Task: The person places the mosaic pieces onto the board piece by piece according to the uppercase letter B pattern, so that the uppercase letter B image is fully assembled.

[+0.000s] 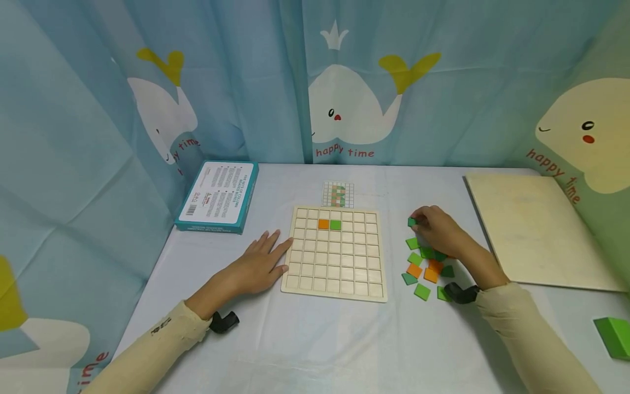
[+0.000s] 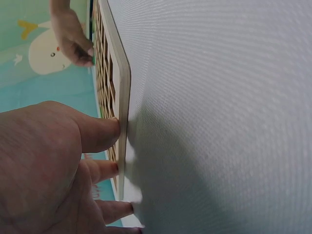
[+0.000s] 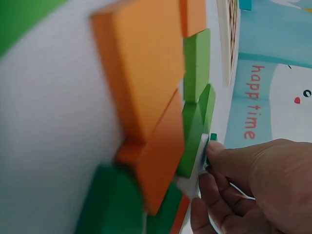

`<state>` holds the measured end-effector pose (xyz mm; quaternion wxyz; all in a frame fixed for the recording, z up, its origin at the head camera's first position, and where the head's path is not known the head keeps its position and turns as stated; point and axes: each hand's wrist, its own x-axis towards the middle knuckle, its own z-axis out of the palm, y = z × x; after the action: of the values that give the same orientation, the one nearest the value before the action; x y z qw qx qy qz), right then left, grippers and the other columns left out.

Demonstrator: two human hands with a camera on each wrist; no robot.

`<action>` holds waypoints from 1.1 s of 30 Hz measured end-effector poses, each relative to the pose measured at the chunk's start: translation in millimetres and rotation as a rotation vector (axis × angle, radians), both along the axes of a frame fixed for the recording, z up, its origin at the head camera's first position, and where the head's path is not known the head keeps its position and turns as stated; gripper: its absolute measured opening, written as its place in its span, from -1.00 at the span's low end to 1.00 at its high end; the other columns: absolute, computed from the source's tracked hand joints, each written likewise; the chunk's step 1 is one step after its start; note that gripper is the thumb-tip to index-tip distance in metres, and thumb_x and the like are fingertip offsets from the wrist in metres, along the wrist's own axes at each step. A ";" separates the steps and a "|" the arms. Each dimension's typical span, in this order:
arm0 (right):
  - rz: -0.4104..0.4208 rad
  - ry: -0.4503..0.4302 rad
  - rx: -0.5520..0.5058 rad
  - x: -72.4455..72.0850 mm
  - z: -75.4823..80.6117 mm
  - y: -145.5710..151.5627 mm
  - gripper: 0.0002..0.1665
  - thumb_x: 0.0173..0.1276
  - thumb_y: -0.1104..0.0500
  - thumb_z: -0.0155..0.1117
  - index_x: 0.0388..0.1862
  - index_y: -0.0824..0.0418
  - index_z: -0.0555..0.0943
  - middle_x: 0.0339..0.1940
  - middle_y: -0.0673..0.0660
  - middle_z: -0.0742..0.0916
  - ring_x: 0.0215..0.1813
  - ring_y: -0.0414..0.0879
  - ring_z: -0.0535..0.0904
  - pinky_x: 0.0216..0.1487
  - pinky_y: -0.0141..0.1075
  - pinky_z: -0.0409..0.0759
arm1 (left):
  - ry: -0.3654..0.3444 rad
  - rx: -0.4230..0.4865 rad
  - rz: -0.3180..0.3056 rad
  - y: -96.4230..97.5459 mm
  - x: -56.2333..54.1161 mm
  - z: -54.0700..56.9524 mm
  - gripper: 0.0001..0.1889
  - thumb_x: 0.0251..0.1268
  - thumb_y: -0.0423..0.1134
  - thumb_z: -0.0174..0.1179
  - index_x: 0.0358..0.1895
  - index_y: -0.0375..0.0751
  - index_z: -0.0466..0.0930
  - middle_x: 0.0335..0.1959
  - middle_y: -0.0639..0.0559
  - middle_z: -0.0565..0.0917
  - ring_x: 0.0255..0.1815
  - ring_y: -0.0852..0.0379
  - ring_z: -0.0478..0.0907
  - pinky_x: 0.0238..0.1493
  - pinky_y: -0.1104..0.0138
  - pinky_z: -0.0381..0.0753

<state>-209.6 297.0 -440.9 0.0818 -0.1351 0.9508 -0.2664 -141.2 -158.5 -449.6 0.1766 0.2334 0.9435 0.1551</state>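
My left hand lies with spread, straight fingers at the left edge of a wooden grid board. In the left wrist view, its thumb touches the board's rim. My right hand pinches a dark green tile between thumb and fingers, beyond a loose group of tiles. In the right wrist view, only a bit of that tile shows past the thumb. The board holds one orange tile and one light green tile, side by side in its second row.
Several orange and green tiles lie right of the board. A small pattern card sits behind it. A teal box stands at back left, a flat wooden panel at right, and a green block at the right edge.
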 end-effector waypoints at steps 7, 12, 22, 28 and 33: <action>0.018 -0.039 -0.031 -4.2 5.6 -26.1 -0.60 0.64 0.30 0.11 0.28 0.57 0.47 0.22 0.54 0.52 0.24 0.39 0.51 0.30 0.27 0.51 | 0.001 -0.004 0.000 0.3 -0.1 -0.6 -0.30 0.70 0.03 -0.02 0.74 -0.06 0.03 0.74 -0.32 -0.07 0.75 -0.39 -0.23 0.65 -0.27 -0.07; 0.097 -0.027 -0.055 -4.4 7.0 -56.8 -0.63 0.64 0.30 0.15 0.27 0.52 0.48 0.18 0.46 0.55 0.20 0.30 0.57 0.26 0.16 0.58 | 0.007 0.001 -0.006 0.2 0.0 -0.4 -0.30 0.69 0.01 -0.01 0.73 -0.09 0.04 0.74 -0.34 -0.06 0.74 -0.41 -0.22 0.65 -0.29 -0.06; 0.173 -0.018 -0.015 -4.5 1.7 -117.8 -0.66 0.62 0.23 0.22 0.24 0.40 0.54 0.13 0.30 0.60 0.17 0.18 0.59 0.27 0.18 0.50 | 0.005 0.001 -0.001 0.9 0.2 -0.8 -0.30 0.70 0.02 -0.02 0.74 -0.06 0.03 0.74 -0.32 -0.08 0.74 -0.40 -0.23 0.65 -0.27 -0.07; 0.192 0.032 0.035 -5.7 0.7 -129.6 -0.69 0.58 0.28 0.28 0.20 0.40 0.59 0.10 0.29 0.63 0.17 0.19 0.63 0.24 0.13 0.57 | 0.001 -0.016 0.006 1.6 -0.3 -2.2 -0.30 0.70 0.04 -0.04 0.74 -0.02 0.01 0.75 -0.29 -0.09 0.75 -0.37 -0.24 0.66 -0.25 -0.08; 0.190 0.037 0.002 -3.0 1.4 -135.0 -0.68 0.56 0.34 0.29 0.21 0.42 0.59 0.10 0.32 0.63 0.16 0.20 0.64 0.20 0.06 0.63 | 0.008 -0.029 0.009 2.2 0.1 -2.1 -0.30 0.69 0.03 -0.02 0.74 -0.04 0.03 0.75 -0.30 -0.08 0.75 -0.38 -0.22 0.66 -0.26 -0.06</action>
<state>-212.6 162.0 -439.5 0.0895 -0.2293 0.9354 -0.2539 -141.0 -156.4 -451.8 0.1755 0.2273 0.9474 0.1415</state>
